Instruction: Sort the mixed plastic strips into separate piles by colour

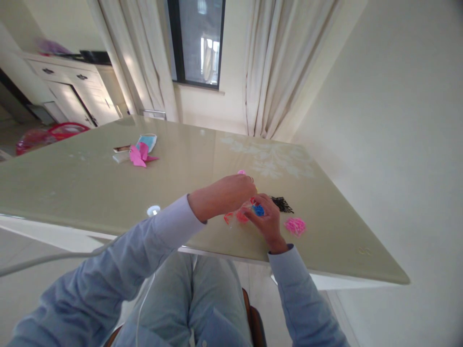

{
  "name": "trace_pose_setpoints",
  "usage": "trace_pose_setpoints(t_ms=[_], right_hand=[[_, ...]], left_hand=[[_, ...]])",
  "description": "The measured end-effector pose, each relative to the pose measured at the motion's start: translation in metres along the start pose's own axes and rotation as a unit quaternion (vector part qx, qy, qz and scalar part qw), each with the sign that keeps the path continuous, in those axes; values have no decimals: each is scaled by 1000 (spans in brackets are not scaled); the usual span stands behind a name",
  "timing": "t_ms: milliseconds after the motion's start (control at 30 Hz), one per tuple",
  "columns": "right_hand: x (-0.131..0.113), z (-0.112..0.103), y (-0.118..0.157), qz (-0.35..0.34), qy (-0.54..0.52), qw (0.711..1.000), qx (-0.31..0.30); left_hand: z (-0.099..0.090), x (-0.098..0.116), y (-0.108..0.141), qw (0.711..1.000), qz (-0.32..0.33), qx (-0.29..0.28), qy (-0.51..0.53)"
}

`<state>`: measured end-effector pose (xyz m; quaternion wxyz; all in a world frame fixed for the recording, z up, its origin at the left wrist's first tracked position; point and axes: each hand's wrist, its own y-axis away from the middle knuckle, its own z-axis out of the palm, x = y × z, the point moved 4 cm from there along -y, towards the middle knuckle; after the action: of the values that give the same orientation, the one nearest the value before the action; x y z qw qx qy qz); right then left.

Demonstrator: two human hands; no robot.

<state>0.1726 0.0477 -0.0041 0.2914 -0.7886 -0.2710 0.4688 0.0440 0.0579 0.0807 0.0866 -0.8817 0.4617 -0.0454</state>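
My left hand (228, 193) reaches across from the left, its back towards me and its fingers curled down out of sight. What it holds, if anything, is hidden. Close beside it, my right hand (268, 220) has thumb and fingers bent around what looks like clear plastic. A bundle of small blue bands (258, 210) shows between its thumb and fingers. Below the hands lie reddish-orange bands (227, 218), seemingly in clear wrapping. Right of my right hand are a heap of black bands (282, 204) and a pile of pink bands (295, 226).
The glossy beige table (173, 168) meets a wall on the right. Farther left lie a folded pink paper shape (139, 155) and a blue-and-white packet (147, 141). A round white object (153, 210) sits near the front edge. A grey cable (54, 258) runs beside my left sleeve.
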Motion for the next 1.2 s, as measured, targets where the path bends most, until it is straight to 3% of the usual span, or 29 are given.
trace_pose_setpoints(t_ms=[367, 767, 1200], right_hand=[[-1, 0, -2, 12, -6, 1000, -16], [3, 0, 1, 15, -18, 1000, -11], [5, -1, 1, 29, -23, 999, -13]], left_hand=[[-19, -6, 2, 996, -86, 7, 38], [-6, -19, 2, 989, 19, 10, 143], [-12, -15, 4, 979, 71, -54, 183]])
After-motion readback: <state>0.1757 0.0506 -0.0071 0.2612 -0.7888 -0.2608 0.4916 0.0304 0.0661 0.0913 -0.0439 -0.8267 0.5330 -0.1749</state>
